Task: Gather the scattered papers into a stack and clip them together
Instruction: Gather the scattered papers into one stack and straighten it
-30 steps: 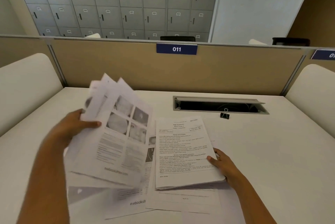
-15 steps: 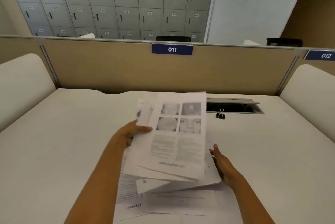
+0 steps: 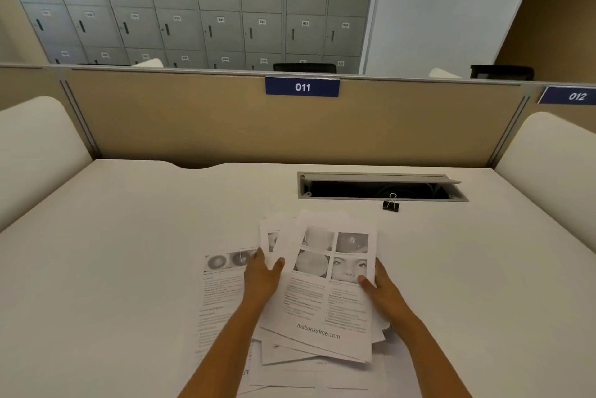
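At the desk under the 011 number plate (image 3: 302, 87), a person holds a ragged bundle of papers (image 3: 325, 297) between both hands over the near middle of the white desk (image 3: 129, 236). The gathering looks roughly half done. The left hand (image 3: 263, 278) grips the bundle's left edge with its thumb laid on the paper. The right hand (image 3: 383, 291) pinches the right edge the same way, thumb on top, and the fingers of both hands are mostly out of sight beneath the sheets. The bundle is fanned and skewed, with corners poking out at its far and near ends, so it has not yet been squared. A loose sheet (image 3: 219, 294) lies flat just left of the left hand, and lower sheets (image 3: 306, 375) spread beneath the bundle toward the near edge, none yet gathered. The black binder clip (image 3: 391, 204) stands untouched to the far right of the papers, just in front of the open cable slot (image 3: 377, 189) and well apart from either hand. The sheets in the bundle cannot be counted. The lower sheets run off the bottom of the view, and it is hard to tell whether the bundle rests on them or is lifted clear.
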